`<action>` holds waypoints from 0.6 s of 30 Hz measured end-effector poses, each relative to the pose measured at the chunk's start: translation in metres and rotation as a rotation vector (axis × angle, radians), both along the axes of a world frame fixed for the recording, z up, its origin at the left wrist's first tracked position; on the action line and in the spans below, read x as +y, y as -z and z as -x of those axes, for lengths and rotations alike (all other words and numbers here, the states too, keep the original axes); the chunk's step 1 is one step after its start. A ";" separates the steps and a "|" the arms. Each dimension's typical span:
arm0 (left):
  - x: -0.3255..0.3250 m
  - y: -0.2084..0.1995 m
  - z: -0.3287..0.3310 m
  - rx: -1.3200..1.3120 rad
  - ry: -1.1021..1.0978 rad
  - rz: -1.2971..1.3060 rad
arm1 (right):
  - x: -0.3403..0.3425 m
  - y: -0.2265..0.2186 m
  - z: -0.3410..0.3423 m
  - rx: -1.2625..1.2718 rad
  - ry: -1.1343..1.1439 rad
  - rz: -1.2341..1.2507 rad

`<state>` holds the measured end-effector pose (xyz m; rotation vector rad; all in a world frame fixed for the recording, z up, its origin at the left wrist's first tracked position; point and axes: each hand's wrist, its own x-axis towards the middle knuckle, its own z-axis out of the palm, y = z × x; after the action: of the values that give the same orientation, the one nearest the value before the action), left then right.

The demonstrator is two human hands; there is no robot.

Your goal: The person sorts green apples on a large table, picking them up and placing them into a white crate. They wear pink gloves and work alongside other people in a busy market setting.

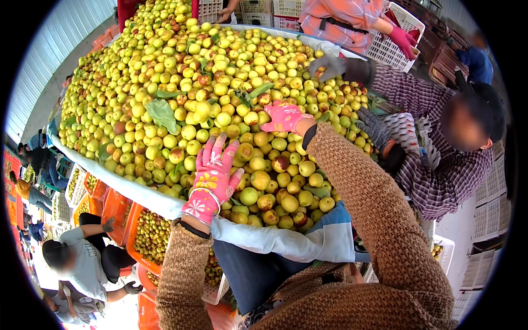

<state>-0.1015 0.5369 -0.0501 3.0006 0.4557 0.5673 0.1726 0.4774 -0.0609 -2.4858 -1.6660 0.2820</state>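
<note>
A large heap of yellow-green fresh jujubes (192, 104), some with reddish-brown patches, fills a cloth-lined table before me. My left hand (212, 179), in a pink flowered glove, lies over the fruit near the front edge. Its fingers are apart and it holds nothing. Farther forward and to the right, my right hand (286, 117), in a matching glove, touches the jujubes. Its fingers look slightly bent but apart, with nothing visibly held. A few green leaves (163, 114) lie among the fruit.
Pale cloth (132, 187) edges the table. At the right, a co-worker in a checked shirt (440, 187) reaches in with gloved hands. Another person in pink gloves (404, 41) is beside a white crate (379, 52). Orange crates (132, 236) of jujubes stand at the left.
</note>
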 end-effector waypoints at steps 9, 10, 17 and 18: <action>0.000 0.000 -0.001 -0.008 -0.001 -0.019 | -0.028 0.010 0.021 0.243 -0.249 -0.103; 0.001 0.000 0.000 -0.012 -0.003 -0.019 | -0.027 -0.003 0.019 0.390 -0.342 -0.069; 0.003 0.002 0.001 -0.031 -0.028 0.023 | 0.051 -0.031 0.032 0.258 -0.329 -0.622; 0.002 0.003 -0.003 -0.033 -0.025 0.029 | 0.070 -0.020 0.028 0.155 -0.293 -0.460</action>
<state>-0.0984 0.5393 -0.0528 2.9572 0.4950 0.6057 0.1443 0.5479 -0.0404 -1.8482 -1.7858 0.0997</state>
